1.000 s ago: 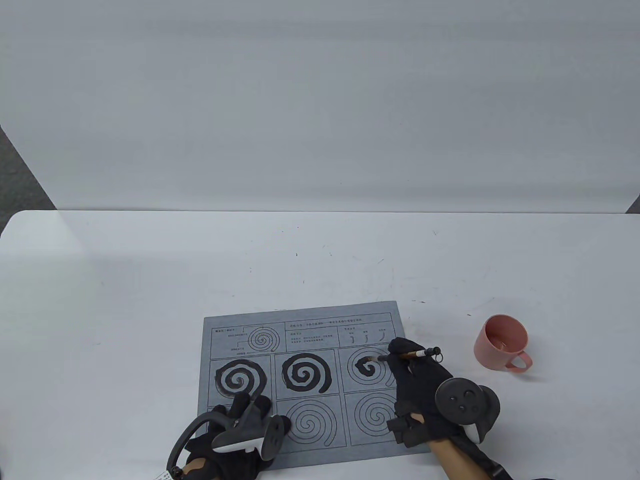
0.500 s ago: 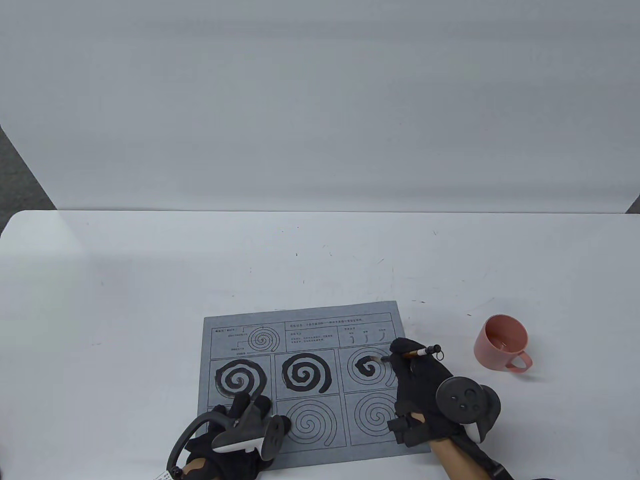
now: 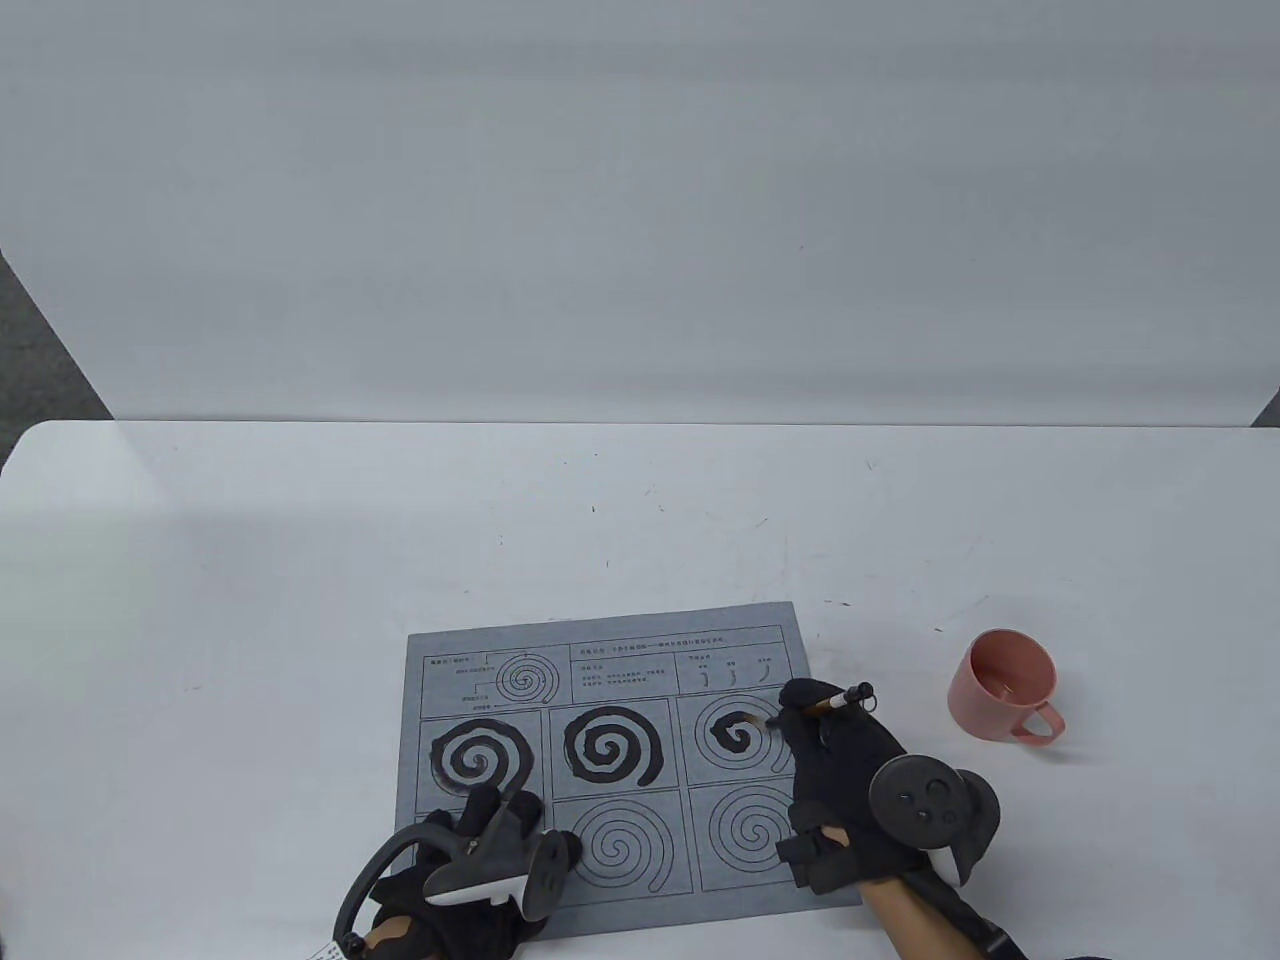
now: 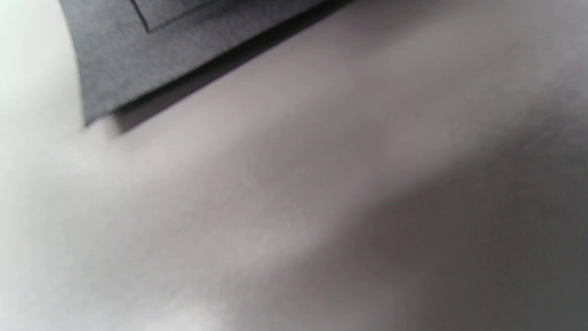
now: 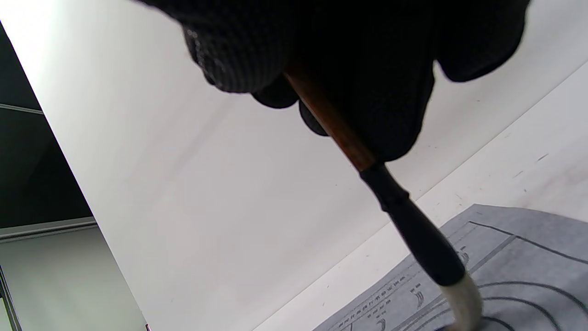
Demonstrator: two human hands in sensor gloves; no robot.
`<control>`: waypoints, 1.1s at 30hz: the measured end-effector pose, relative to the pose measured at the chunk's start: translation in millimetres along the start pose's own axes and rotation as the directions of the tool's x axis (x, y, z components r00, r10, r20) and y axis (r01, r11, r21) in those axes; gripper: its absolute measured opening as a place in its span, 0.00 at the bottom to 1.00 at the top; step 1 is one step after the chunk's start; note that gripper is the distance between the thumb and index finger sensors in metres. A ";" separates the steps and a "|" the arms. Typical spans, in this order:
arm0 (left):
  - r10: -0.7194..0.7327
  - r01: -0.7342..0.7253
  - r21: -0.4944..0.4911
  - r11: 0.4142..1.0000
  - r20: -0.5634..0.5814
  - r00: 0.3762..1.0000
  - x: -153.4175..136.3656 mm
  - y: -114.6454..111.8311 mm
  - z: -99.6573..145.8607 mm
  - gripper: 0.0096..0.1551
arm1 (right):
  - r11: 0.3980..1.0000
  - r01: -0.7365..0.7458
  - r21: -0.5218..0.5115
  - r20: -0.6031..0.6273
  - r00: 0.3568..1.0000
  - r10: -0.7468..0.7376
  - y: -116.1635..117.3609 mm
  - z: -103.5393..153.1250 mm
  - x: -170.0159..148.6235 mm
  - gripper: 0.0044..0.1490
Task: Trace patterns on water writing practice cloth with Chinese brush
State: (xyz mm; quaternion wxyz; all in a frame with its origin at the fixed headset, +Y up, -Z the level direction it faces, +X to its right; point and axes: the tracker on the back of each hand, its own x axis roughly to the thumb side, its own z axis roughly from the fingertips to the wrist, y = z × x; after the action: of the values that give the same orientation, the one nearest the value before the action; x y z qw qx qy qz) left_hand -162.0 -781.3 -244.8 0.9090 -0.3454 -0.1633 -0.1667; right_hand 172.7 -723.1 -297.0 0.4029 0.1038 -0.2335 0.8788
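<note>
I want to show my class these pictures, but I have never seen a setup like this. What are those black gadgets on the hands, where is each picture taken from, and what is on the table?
These are a person's hands in black sensor gloves, each with a tracker strapped on its back. One camera looks down at the white table; one sits on each wrist.

The right hand holds a brown-handled Chinese brush, its pale tip on the grey practice cloth printed with spirals. Two spirals are fully painted dark, and a third is started.

The left hand rests on the cloth's near-left corner. A pink cup stands to the right.
</note>
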 end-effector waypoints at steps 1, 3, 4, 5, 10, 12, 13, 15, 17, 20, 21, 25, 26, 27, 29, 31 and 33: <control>0.000 0.000 0.000 1.000 0.000 1.000 0.0 0.0 0.0 0.44 | 1.000 0.001 -0.001 0.001 1.000 -0.001 0.0 0.0 0.0 0.20; 0.000 0.000 0.000 1.000 0.000 1.000 0.0 0.0 0.0 0.44 | 1.000 0.000 0.000 0.001 1.000 0.000 0.1 0.1 0.0 0.20; 0.000 0.000 0.000 1.000 0.000 1.000 0.0 0.0 0.0 0.44 | 1.000 0.001 -0.001 0.001 1.000 -0.001 0.1 0.2 0.1 0.20; 0.000 0.000 0.000 1.000 0.000 1.000 0.0 0.0 0.0 0.44 | 1.000 0.001 -0.002 0.001 1.000 -0.001 0.1 0.3 0.0 0.20; 0.000 0.000 0.000 1.000 0.000 1.000 0.0 0.0 0.0 0.44 | 1.000 -0.003 -0.006 0.001 1.000 0.003 -0.2 0.5 0.1 0.20; 0.000 0.000 0.000 1.000 0.000 1.000 0.0 0.0 0.0 0.44 | 1.000 -0.004 -0.008 0.002 1.000 0.004 -0.2 0.5 0.1 0.20; 0.000 0.000 0.000 1.000 0.000 1.000 0.0 0.0 0.0 0.44 | 1.000 -0.005 -0.009 0.003 1.000 0.005 -0.2 0.5 0.2 0.20; 0.000 0.000 0.000 1.000 0.000 1.000 0.0 0.0 0.0 0.44 | 1.000 -0.006 -0.009 0.003 1.000 0.006 -0.2 0.6 0.1 0.20; 0.000 0.000 0.000 1.000 0.000 1.000 0.0 0.0 0.0 0.44 | 1.000 -0.006 -0.010 0.004 1.000 0.006 -0.1 0.7 0.1 0.20; 0.000 0.000 0.000 1.000 0.000 1.000 0.0 0.0 0.0 0.44 | 1.000 -0.003 -0.007 0.007 1.000 0.003 0.3 0.9 0.2 0.20; 0.000 0.000 0.000 1.000 0.000 1.000 0.0 0.0 0.0 0.44 | 1.000 -0.003 -0.006 0.007 1.000 0.003 0.4 0.9 0.2 0.20; 0.000 0.000 0.000 1.000 0.000 1.000 0.0 0.0 0.0 0.44 | 1.000 -0.003 -0.005 0.008 1.000 0.003 0.6 1.1 0.4 0.20; 0.000 0.000 0.000 1.000 0.000 1.000 0.0 0.0 0.0 0.44 | 1.000 -0.003 -0.005 0.007 1.000 0.003 0.5 1.1 0.3 0.20; 0.000 0.000 0.000 1.000 0.000 1.000 0.0 0.0 0.0 0.44 | 1.000 -0.003 -0.005 0.006 1.000 0.003 0.5 1.1 0.2 0.20; 0.000 0.000 0.000 1.000 0.000 1.000 0.0 0.0 0.0 0.44 | 1.000 -0.003 -0.006 0.006 1.000 0.003 0.4 1.2 0.1 0.20; 0.000 0.000 0.000 1.000 0.000 1.000 0.0 0.0 0.0 0.44 | 1.000 -0.005 -0.007 0.007 1.000 0.005 0.4 1.3 0.1 0.20; 0.000 0.000 0.000 1.000 0.000 1.000 0.0 0.0 0.0 0.44 | 1.000 -0.004 -0.006 0.006 1.000 0.004 0.6 1.2 0.0 0.20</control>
State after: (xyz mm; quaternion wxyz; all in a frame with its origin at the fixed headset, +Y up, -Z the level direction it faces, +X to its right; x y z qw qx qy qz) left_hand -162.0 -781.3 -244.8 0.9090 -0.3454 -0.1633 -0.1667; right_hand 172.3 -724.1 -296.1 0.4006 0.1048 -0.2378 0.8786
